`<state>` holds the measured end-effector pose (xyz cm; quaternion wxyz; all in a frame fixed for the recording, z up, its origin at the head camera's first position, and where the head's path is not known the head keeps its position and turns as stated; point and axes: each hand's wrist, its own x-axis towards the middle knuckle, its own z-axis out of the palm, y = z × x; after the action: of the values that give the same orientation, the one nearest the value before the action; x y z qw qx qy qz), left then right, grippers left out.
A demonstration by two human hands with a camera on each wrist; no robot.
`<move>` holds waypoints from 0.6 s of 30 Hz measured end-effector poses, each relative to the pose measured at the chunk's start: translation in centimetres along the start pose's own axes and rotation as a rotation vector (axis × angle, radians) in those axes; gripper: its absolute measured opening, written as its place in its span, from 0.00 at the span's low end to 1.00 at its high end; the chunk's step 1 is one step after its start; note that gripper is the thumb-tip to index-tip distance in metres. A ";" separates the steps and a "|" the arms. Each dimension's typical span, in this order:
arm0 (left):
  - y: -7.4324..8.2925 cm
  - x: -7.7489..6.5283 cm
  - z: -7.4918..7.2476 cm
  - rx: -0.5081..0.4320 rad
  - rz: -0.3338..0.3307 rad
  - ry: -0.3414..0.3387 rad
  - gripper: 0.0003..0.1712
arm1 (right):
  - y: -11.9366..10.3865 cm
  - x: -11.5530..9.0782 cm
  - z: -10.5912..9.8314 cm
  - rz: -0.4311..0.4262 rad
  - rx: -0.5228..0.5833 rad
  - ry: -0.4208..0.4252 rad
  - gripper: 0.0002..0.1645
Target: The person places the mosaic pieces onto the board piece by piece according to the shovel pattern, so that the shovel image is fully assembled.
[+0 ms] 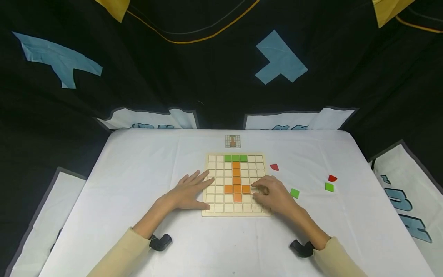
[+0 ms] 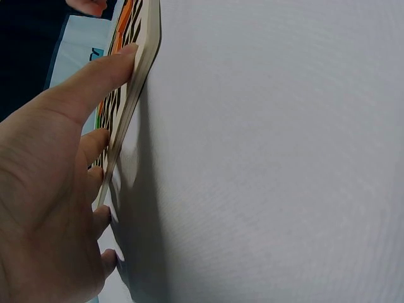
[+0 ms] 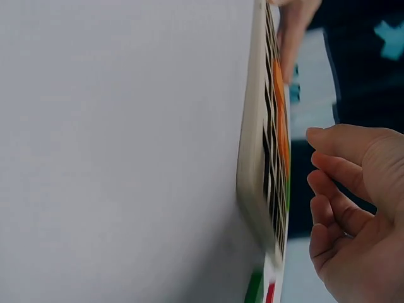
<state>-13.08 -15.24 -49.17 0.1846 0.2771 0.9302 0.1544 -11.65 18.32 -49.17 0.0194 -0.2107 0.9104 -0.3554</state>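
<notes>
A square wooden grid board (image 1: 219, 208) lies on the white table. Three green tiles (image 1: 235, 158) sit side by side in its far row. Below them runs a column of orange tiles (image 1: 236, 172), with one orange tile (image 1: 228, 189) to its left and another orange tile (image 1: 246, 189) to its right, forming a cross. My left hand (image 1: 189, 192) spreads its fingers over the board's left edge, and its thumb (image 2: 104, 74) touches the near left corner. Just right of the cross, my right hand (image 1: 275, 194) hovers with bent fingers, nothing visible between thumb and fingertips (image 3: 317, 158).
Beyond the board lies a small pattern card (image 1: 232, 141). To the right are a red piece (image 1: 274, 167), a green tile (image 1: 294, 193), another red piece (image 1: 332, 178) and another green tile (image 1: 329, 187). Black curtains (image 1: 194, 84) surround the table.
</notes>
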 end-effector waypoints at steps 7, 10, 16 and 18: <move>-0.1 0.0 0.1 0.001 0.004 0.003 0.54 | 3.1 -2.4 -2.6 0.122 0.005 0.100 0.17; -0.1 -0.1 0.0 -0.003 0.013 0.008 0.54 | 4.3 -3.7 -3.6 0.195 0.015 0.129 0.18; 0.0 -0.1 -0.1 -0.011 0.016 0.013 0.54 | 5.8 -5.8 -5.1 0.292 0.042 0.165 0.20; 0.0 0.0 -0.1 -0.010 0.015 0.011 0.54 | 6.0 -6.2 -5.4 0.311 0.041 0.161 0.21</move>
<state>-13.08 -15.26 -49.06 0.1794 0.2824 0.9284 0.1618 -9.24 28.21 -49.79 0.0054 -0.0377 0.9232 -0.3825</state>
